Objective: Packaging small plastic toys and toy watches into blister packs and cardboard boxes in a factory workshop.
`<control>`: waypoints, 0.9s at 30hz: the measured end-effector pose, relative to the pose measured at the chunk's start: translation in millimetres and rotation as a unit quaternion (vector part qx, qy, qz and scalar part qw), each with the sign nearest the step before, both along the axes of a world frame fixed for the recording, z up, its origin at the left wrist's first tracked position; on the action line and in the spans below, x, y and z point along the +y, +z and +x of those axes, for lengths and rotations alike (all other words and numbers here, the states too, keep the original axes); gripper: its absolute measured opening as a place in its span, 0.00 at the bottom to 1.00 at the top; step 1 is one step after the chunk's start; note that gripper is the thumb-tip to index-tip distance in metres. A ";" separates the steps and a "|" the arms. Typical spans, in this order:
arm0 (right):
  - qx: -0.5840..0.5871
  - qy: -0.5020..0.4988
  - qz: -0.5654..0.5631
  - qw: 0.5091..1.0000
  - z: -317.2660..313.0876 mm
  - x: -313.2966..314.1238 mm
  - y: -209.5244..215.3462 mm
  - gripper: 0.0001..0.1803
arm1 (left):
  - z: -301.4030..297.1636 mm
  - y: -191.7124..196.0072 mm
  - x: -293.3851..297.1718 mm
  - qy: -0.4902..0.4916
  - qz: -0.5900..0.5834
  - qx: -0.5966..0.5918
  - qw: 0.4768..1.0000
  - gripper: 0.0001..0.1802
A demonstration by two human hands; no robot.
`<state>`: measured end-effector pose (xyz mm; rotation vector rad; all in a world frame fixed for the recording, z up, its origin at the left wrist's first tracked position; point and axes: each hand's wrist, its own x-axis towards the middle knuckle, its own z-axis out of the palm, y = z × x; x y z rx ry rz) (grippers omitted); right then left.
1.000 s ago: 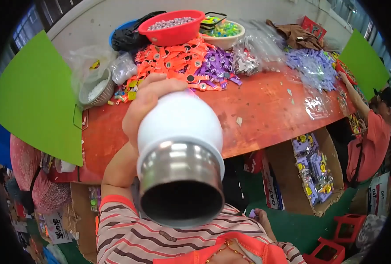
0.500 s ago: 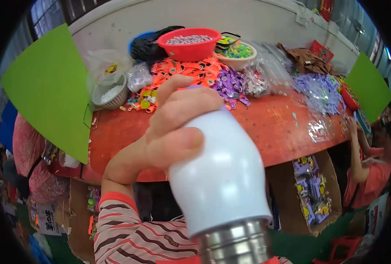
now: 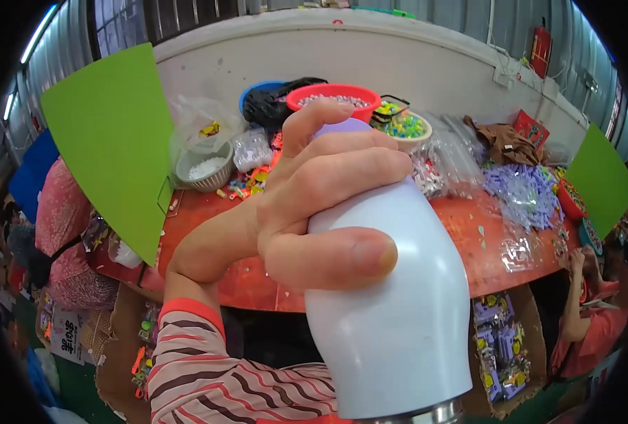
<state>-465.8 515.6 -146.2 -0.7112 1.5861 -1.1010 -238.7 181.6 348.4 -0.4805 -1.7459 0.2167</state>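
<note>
Above a red table (image 3: pixel 254 284) before a pale wall (image 3: pixel 427 63), grips in the left hand (image 3: pixel 321 191) a tilted white bottle (image 3: pixel 399 311) at lower centre, with metal neck (image 3: pixel 437 415) at the bottom edge and red basin (image 3: pixel 365 93) beyond at upper centre of the frame, and cannot tell the unseen right hand's state.

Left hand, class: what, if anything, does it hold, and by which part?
The left hand grips a white bottle near its lilac end, opposite the steel end.
</note>
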 end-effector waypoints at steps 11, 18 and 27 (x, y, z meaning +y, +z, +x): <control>-0.066 -0.053 0.022 0.996 -69.6 -57.4 -112.7 0.16 | 17.3 33.6 17.3 0.047 -0.066 0.005 0.997 0.32; -0.124 -0.100 0.079 0.984 -67.3 -65.4 -119.4 0.17 | 21.0 26.7 18.4 0.044 -0.045 -0.016 0.998 0.32; -0.130 -0.026 -0.001 0.991 -13.7 -61.4 81.5 0.21 | 0.1 -70.4 16.4 -0.064 0.174 -0.040 0.982 0.20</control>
